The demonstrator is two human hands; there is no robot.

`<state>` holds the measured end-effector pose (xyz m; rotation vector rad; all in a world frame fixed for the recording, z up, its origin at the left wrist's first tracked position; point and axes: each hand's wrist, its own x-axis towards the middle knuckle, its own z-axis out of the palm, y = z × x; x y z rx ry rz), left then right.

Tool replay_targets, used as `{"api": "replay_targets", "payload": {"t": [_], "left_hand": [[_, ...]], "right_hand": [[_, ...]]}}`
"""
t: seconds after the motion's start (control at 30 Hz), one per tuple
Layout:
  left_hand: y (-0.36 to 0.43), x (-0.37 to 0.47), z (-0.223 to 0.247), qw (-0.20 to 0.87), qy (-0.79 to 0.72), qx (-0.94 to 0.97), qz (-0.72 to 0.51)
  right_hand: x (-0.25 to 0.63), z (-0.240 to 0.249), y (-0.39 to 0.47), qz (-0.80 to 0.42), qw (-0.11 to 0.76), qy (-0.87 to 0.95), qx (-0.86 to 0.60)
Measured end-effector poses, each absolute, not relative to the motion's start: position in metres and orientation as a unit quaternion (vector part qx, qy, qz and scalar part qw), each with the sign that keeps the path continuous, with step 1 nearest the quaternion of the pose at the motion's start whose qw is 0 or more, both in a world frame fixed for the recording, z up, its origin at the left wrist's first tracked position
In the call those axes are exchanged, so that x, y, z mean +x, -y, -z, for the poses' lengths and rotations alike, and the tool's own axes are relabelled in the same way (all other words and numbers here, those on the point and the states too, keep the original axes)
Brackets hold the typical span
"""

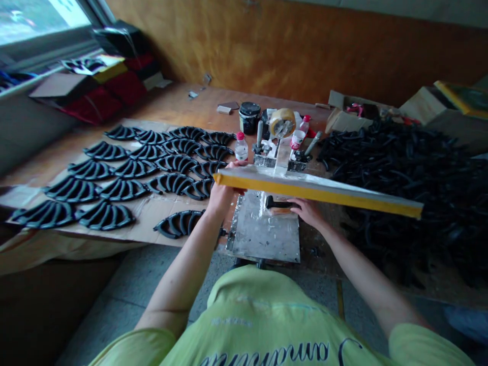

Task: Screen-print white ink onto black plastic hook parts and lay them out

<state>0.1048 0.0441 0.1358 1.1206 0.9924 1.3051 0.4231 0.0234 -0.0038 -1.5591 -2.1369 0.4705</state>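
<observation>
A screen-printing frame [324,194], yellow along its front edge, is raised at a tilt over a flat metal plate [263,239]. My left hand [231,187] grips the frame near its left end, with part of the fingers hidden behind it. Below the frame, a black plastic piece [275,204] rests on a small brown block on the plate. My right hand [308,211] has its fingertips closed at that piece's right end. Behind the frame stands a metal clamp mount [265,160].
Rows of black ribbed fan-shaped parts [125,188] lie on cardboard at left. A heap of black parts [400,173] covers the right side. At the back are a black tub [249,118], a tape roll [282,123], a red-capped bottle [241,147] and an open carton [348,118].
</observation>
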Motion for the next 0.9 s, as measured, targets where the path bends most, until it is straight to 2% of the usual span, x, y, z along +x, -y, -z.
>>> {"api": "replay_targets", "payload": {"t": [0.5,0.77,0.9], "left_hand": [[-0.057,0.113,-0.134,0.546,-0.412,0.464,-0.563],[-0.057,0.114,-0.133,0.534,-0.426,0.456,-0.57],[-0.058,0.114,-0.133,0.545,-0.416,0.457,-0.567]], "right_hand": [[0.397,0.016,-0.019,-0.176,0.226,0.778,-0.56],[0.401,0.001,-0.018,-0.075,0.112,0.852,-0.506],[0.39,-0.009,-0.023,-0.061,0.104,0.858,-0.5]]}}
